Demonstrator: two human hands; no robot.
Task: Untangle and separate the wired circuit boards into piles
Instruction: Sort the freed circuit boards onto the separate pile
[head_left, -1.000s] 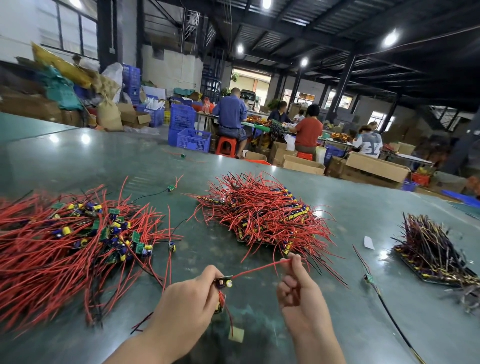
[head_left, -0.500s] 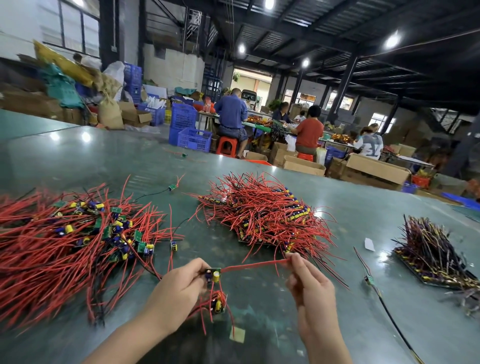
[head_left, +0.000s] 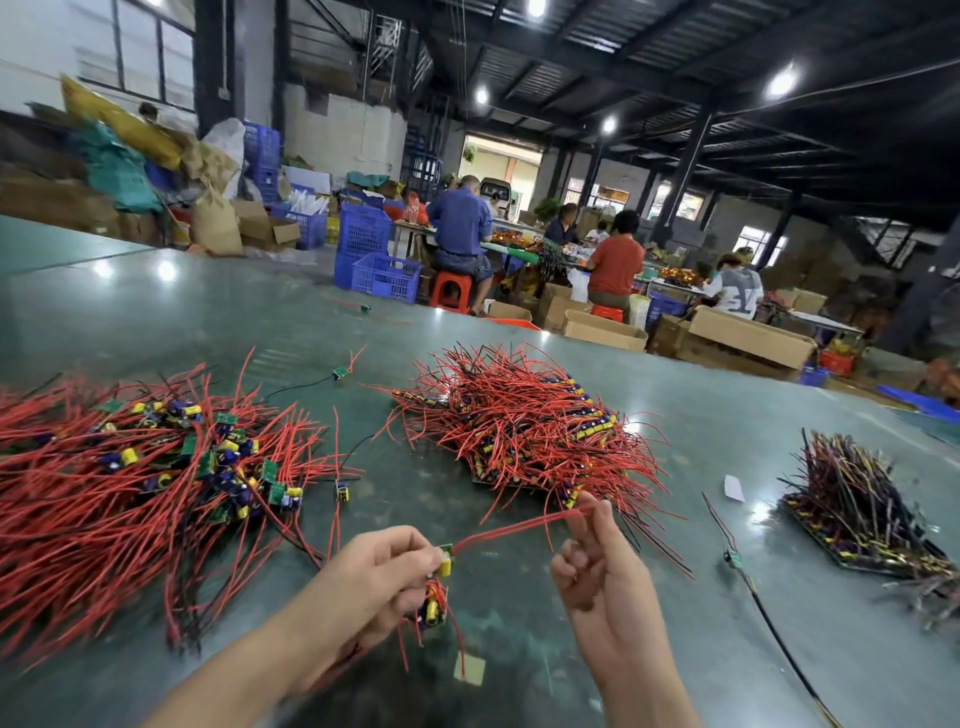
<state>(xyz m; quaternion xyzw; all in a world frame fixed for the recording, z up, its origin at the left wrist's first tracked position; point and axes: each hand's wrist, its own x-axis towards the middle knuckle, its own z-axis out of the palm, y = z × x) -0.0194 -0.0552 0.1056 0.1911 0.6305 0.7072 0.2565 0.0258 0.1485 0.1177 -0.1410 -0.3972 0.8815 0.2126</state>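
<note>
Near the front edge of the green table (head_left: 701, 415), my left hand (head_left: 374, 577) curls its fingers around small green circuit boards with yellow capacitors (head_left: 440, 582), held just above the surface; my right hand (head_left: 597, 566) pinches the far end of their red wire (head_left: 519, 527) between thumb and forefinger, wire drawn taut between the hands; loose tangled heap of red-wired boards (head_left: 130, 478) lies left; tidier red-wired pile (head_left: 524, 426) sits centre; darker-wired stack (head_left: 857, 509) lies right; blue plastic crates (head_left: 384, 275) stand behind, contents not discernible.
</note>
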